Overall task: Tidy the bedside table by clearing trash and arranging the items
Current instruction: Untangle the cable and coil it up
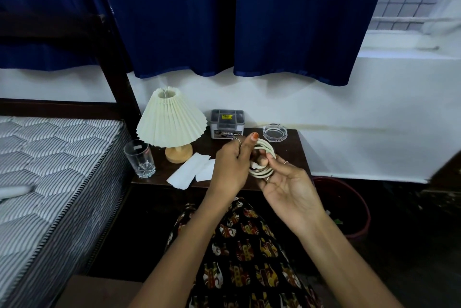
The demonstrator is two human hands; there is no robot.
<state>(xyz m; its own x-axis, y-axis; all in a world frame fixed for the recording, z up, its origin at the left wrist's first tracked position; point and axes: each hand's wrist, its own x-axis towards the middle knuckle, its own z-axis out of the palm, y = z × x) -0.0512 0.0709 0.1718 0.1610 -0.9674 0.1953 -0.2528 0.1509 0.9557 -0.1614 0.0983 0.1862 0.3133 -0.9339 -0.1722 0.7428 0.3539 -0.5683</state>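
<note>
From the head view, both hands meet above the front edge of a dark wooden bench (294, 140). The left hand (230, 165) has its grip clenched around one side of a coiled cable (265, 159), thumb raised with an orange-painted nail and a thin ring on a finger. The right hand (287, 183) lies palm up just beside it, its fingers curled onto the lower turns of the same coil, so each grip is grasping the cable. The cable is smooth, cream-coloured and round in section, wound into several neat loops, with a small white plug end showing inside the ring.

Left of the left grip, flat on the bench, lie two thin white paper strips (192, 170), slightly creased, their ends hanging past the front edge. Further left stands a clear faceted drinking glass (139, 158), thick at its base. Behind the papers is a lamp (172, 123) with a pleated cream shade shaped like a cone and a round pale wooden foot. Beyond the grips, against the white wall, sits a grey plastic box (226, 123) with a clear lid and a yellow label, and to its right a round glass ashtray (275, 132).

Below the right forearm, on the floor, stands a dark red round bin (349, 208). To the far left is a quilted striped mattress (50, 158); deep blue curtains (274, 21) hang above.
</note>
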